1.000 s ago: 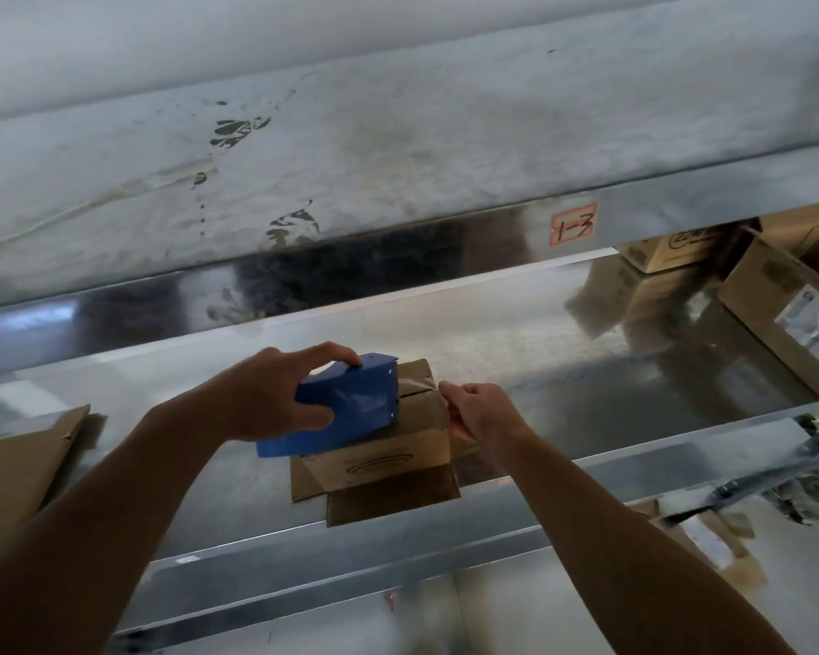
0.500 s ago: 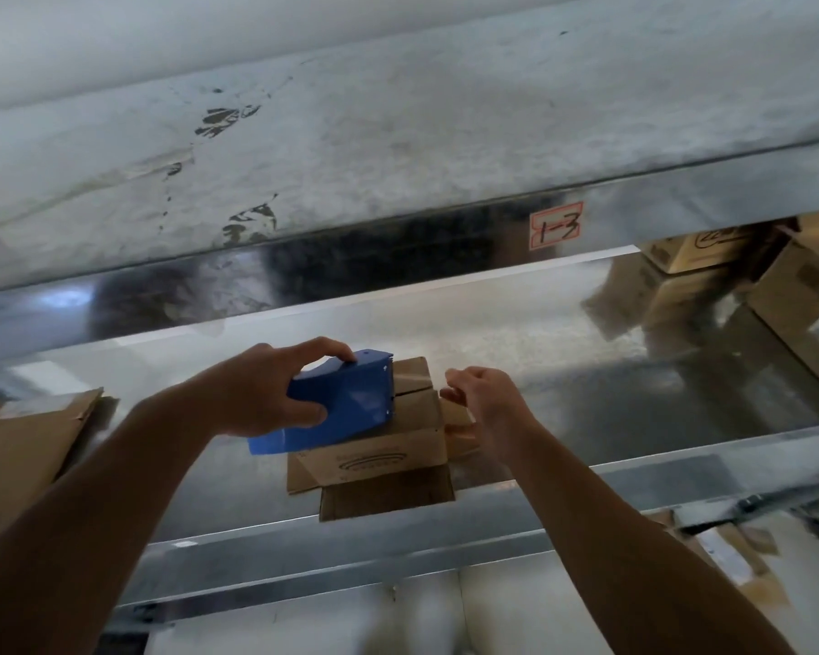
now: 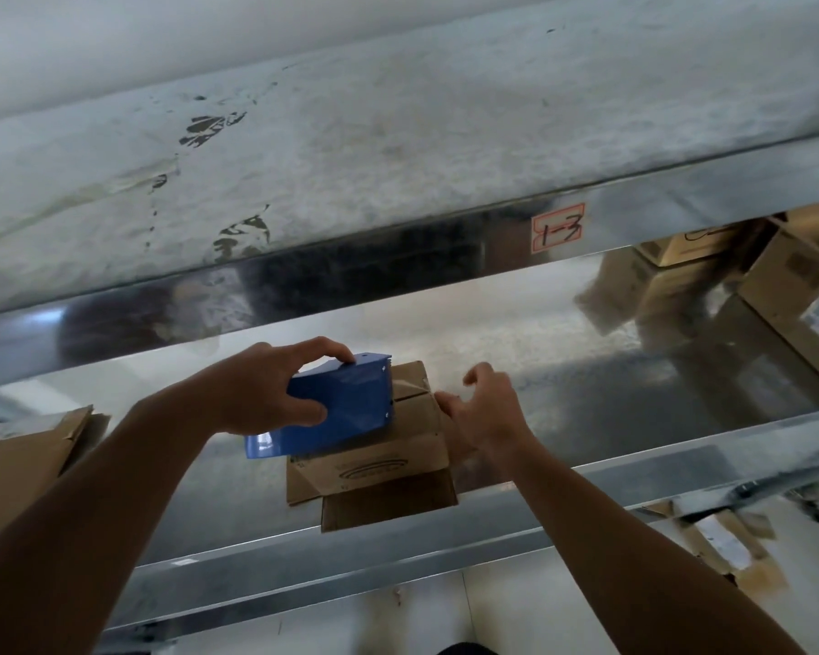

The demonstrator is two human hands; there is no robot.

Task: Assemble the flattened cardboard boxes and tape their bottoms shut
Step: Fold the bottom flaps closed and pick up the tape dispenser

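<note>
We see the cardboard box near the front edge of the metal shelf, its top seam running left to right. Our left hand grips the blue tape dispenser, which lies along the seam and points right. Our right hand, loosely curled and holding nothing, is just beside the box's right side, and flattened cardboard lies further left.

metal shelf | cardboard box centre | flattened cardboard left | boxes right
</note>
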